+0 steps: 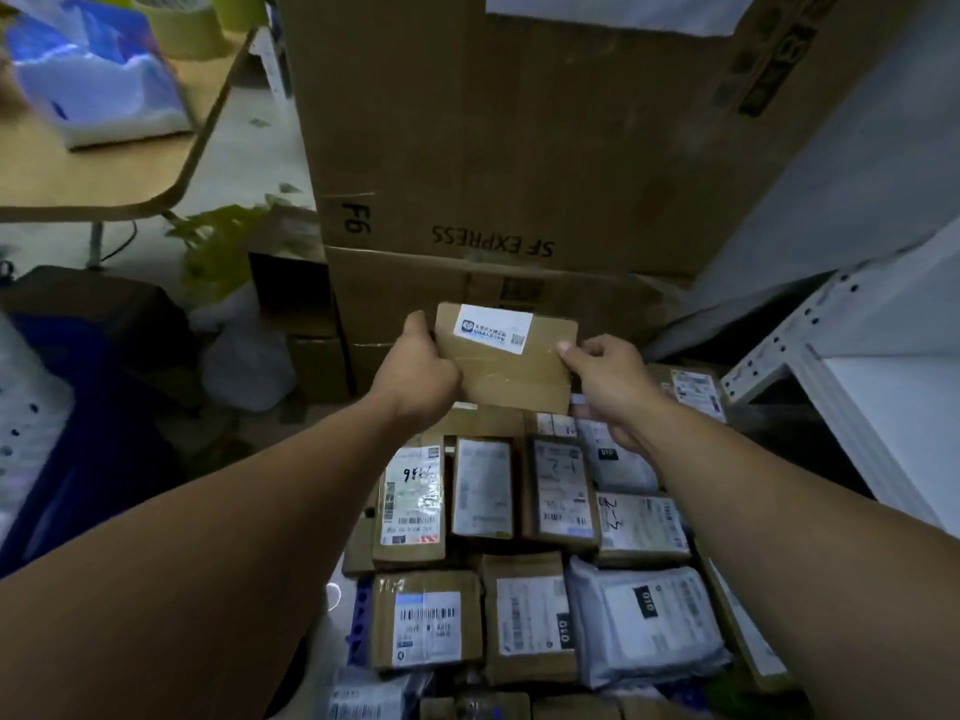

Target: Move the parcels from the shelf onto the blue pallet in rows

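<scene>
A flat brown parcel (pixel 511 363) with a white label near its far edge is held between both grips, above the far end of the laid rows. The left grip (pixel 415 376) curls round its left edge. The right grip (pixel 613 387) pinches its right edge, thumb on the top face. Beneath it, other parcels (pixel 524 615) lie label-up in rows on the blue pallet (pixel 358 621), of which only a strip shows at the left. A large carton (pixel 493 148) stands just behind, and the white shelf (pixel 779 356) is to the right.

Large SF Express carton (pixel 493 148), wooden table (pixel 104 184), tape roll (pixel 182 23), perhaps a potted plant (pixel 218 246)
</scene>
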